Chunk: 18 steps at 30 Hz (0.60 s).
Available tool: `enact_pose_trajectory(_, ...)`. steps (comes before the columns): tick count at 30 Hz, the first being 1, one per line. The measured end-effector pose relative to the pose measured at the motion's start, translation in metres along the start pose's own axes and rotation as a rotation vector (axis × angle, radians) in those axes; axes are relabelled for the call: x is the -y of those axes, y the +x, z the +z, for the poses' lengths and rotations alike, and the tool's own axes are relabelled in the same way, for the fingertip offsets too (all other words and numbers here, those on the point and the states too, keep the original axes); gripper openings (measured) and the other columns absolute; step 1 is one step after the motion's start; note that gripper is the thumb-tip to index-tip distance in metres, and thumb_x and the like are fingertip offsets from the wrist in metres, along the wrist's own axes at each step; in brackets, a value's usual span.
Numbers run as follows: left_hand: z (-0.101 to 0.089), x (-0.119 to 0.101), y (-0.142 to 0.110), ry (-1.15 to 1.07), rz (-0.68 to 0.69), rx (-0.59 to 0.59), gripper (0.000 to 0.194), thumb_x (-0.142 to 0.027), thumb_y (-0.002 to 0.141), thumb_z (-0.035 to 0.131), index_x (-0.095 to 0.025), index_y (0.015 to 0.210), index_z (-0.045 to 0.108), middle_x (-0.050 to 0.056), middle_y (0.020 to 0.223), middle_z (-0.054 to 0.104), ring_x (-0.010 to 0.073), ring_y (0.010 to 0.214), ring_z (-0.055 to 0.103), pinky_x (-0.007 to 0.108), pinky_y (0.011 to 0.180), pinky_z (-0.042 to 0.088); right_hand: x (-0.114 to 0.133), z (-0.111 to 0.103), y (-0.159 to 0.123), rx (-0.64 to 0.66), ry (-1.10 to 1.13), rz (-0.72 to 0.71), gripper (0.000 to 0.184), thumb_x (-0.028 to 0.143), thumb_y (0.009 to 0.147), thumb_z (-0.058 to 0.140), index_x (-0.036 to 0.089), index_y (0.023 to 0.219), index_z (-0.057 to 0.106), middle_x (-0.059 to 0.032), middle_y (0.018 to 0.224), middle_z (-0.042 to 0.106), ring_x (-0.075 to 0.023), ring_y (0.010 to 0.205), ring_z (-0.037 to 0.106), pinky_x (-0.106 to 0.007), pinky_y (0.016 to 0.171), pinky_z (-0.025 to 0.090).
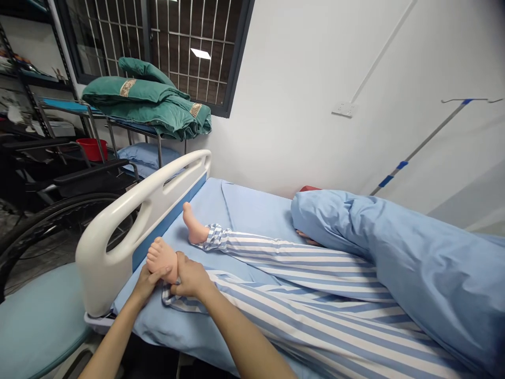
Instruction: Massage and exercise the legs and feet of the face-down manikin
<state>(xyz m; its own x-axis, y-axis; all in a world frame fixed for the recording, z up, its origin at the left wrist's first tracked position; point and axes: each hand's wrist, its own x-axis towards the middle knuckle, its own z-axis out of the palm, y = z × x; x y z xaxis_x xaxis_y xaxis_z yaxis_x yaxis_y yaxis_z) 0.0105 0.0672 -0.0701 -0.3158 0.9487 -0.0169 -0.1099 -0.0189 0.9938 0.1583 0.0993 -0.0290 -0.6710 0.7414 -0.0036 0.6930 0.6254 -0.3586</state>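
Observation:
A figure in blue-and-white striped trousers point(284, 252) lies on the bed, its bare feet smooth and doll-like. Both of my hands are around the near foot point(161, 258), whose toes point up. My left hand point(148, 281) grips it at the sole and heel side, thumb across the foot. Wrapped round the ankle, just above the trouser cuff, is my right hand point(192, 276). The far foot point(194, 225) rests on the sheet with its cuff bunched at the ankle. A folded blue quilt point(394, 242) covers the upper part of the legs.
A white footboard point(90, 258) with cut-out handles closes the bed's left end. Beyond it stand a wheelchair point(90, 173), a pale green seat or stool top point(39, 321) and a rack with green bedding point(145, 100). An IV pole point(422, 147) rises at the right.

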Motion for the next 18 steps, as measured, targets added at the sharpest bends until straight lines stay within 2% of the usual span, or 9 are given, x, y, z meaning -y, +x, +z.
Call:
enact_pose_trajectory(3, -0.011, -0.012, 0.001, 0.234, -0.015, 0.144, 0.050, -0.044, 0.061, 0.065, -0.009, 0.096, 0.062, 0.010, 0.092, 0.069, 0.0269, 0.090, 0.063, 0.035, 0.078, 0.051, 0.003, -0.002, -0.001, -0.011, -0.014, 0.010, 0.071, 0.043, 0.054, 0.064, 0.018, 0.113, 0.032, -0.0113, 0.100, 0.059, -0.0305, 0.081, 0.061, -0.035, 0.058, 0.044)
enact_pose_trajectory(6, -0.021, -0.028, 0.004, 0.577, -0.006, 0.210, 0.047, -0.050, 0.062, 0.062, -0.013, 0.090, 0.065, 0.009, 0.092, 0.070, 0.0265, 0.091, 0.062, 0.032, 0.078, 0.049, 0.004, -0.004, -0.003, -0.008, -0.018, 0.016, 0.068, 0.042, 0.055, 0.064, 0.018, 0.111, 0.034, -0.0108, 0.098, 0.059, -0.0300, 0.079, 0.061, -0.034, 0.057, 0.044)
enact_pose_trajectory(11, -0.029, -0.042, 0.012, 1.067, 0.038, 0.170, 0.049, -0.061, 0.059, 0.056, -0.016, 0.078, 0.067, 0.013, 0.086, 0.069, 0.0315, 0.090, 0.062, 0.035, 0.074, 0.046, 0.006, -0.007, -0.006, -0.013, -0.013, 0.018, 0.065, 0.041, 0.056, 0.063, 0.018, 0.109, 0.034, -0.0091, 0.095, 0.060, -0.0293, 0.078, 0.062, -0.033, 0.057, 0.044)
enact_pose_trajectory(14, -0.030, -0.042, 0.014, 1.072, 0.065, 0.169, 0.046, -0.060, 0.059, 0.057, -0.018, 0.074, 0.065, 0.011, 0.082, 0.069, 0.0304, 0.085, 0.063, 0.034, 0.070, 0.046, 0.006, -0.008, -0.006, -0.015, -0.011, 0.012, 0.065, 0.041, 0.055, 0.063, 0.019, 0.109, 0.035, -0.0093, 0.097, 0.059, -0.0299, 0.079, 0.061, -0.034, 0.058, 0.044)
enact_pose_trajectory(18, -0.023, -0.030, 0.014, 0.709, 0.036, 0.100, 0.042, -0.050, 0.054, 0.067, -0.017, 0.079, 0.064, 0.008, 0.082, 0.069, 0.0268, 0.085, 0.062, 0.031, 0.072, 0.048, 0.005, -0.008, -0.005, -0.006, -0.013, 0.013, 0.065, 0.041, 0.055, 0.062, 0.018, 0.109, 0.035, -0.0091, 0.096, 0.059, -0.0296, 0.078, 0.061, -0.034, 0.057, 0.044)
